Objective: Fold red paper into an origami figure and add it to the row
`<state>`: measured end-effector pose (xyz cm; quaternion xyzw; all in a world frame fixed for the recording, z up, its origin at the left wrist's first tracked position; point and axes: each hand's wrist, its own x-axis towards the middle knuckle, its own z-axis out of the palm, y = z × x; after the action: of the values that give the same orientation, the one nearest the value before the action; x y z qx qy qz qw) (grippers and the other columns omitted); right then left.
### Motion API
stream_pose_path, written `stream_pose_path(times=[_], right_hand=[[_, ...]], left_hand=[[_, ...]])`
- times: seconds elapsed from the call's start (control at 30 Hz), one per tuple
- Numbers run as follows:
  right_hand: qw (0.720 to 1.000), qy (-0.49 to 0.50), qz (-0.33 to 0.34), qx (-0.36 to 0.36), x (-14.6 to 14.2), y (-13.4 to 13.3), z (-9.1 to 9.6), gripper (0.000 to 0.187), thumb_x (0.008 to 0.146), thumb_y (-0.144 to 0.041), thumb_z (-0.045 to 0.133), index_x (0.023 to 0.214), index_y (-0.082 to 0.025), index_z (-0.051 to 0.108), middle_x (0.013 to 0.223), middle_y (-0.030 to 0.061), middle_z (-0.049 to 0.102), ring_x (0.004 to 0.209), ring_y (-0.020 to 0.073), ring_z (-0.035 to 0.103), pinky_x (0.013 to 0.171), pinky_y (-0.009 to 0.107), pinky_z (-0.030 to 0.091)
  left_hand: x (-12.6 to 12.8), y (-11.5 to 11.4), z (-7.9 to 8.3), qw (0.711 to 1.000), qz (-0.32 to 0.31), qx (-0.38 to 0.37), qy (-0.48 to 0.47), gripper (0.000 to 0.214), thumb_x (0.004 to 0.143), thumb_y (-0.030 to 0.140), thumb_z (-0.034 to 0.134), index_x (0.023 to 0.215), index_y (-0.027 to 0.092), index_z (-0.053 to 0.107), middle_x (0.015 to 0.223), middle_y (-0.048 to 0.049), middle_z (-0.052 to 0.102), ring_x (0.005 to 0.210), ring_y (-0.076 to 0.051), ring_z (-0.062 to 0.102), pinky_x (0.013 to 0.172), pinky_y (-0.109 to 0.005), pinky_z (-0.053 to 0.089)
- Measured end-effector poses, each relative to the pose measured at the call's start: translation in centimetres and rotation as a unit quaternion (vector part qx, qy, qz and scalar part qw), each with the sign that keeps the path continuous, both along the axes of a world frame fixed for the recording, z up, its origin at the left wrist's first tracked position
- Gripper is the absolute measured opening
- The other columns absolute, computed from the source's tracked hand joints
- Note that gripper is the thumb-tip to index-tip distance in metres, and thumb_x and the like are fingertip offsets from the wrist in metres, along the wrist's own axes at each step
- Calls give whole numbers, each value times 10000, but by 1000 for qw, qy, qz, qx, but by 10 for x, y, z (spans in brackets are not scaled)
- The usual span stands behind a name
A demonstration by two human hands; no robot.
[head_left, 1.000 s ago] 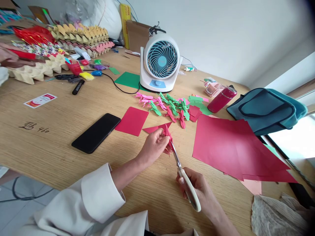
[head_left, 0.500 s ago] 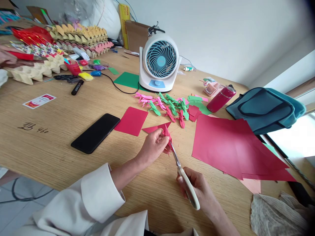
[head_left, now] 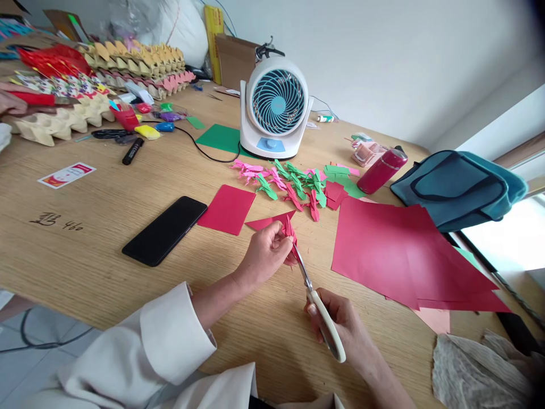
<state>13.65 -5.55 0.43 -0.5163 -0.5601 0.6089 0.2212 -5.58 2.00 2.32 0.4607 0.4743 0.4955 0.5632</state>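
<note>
Between the thumb and fingers of my left hand [head_left: 264,253] is a small folded red paper figure [head_left: 289,228]. My right hand [head_left: 338,318] grips white-handled scissors [head_left: 326,326], whose blades reach up to the figure's lower end beside my left fingertips. The blades look closed or nearly so; exactly where they meet the paper is hidden. Just behind my left hand lies a folded red paper triangle [head_left: 271,220]. Farther back are several pink, green and red folded paper figures [head_left: 293,180]. A red paper rectangle [head_left: 227,209] is left of the triangle.
A black phone [head_left: 165,230] lies left of my hands. Large red sheets [head_left: 383,244] spread on the right, near a red bottle [head_left: 382,170] and a teal bag [head_left: 457,187]. A white fan [head_left: 275,111] stands behind. Another person's hand [head_left: 12,104] shows at far left by egg trays [head_left: 63,119].
My hands, the folded figure and the scissors hold almost the same position. A tiny red scrap now shows on the table right of the blades. The view has shifted very slightly.
</note>
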Motion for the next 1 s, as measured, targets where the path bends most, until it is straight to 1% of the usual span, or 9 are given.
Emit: stream_pose_path(times=[0.27,0.5,0.73,1.0], right_hand=[[1000,-9,-1,9,-1,1,1,425,871,-570,599,736,-175,519,588,-45,440,504,93,417,454,220,312],[1000,-21,3,7,-2,1,4,422,864,-568,606,726,-176,529,584,-43,450,505,96,423,458,222,315],[1000,-20,5,2,-3,2,6,432,865,-586,592,755,-173,535,602,-46,445,522,98,422,469,229,315],[1000,-17,0,-2,-3,2,5,448,849,-600,605,737,-173,530,597,-50,419,518,91,395,460,224,317]], left_hand=[[0,0,3,999,-12,-33,-40,164,801,283,588,749,176,476,611,51,584,495,-111,649,471,-209,569],[1,1,-1,998,-15,-38,-51,143,809,272,577,758,176,485,600,49,589,487,-106,640,464,-200,560],[1,-2,4,999,-4,-15,-28,165,799,292,594,742,183,483,603,59,570,505,-122,650,491,-235,585],[1,-3,-1,1000,9,-2,-4,191,807,304,596,730,194,459,590,59,570,483,-137,657,487,-252,589]])
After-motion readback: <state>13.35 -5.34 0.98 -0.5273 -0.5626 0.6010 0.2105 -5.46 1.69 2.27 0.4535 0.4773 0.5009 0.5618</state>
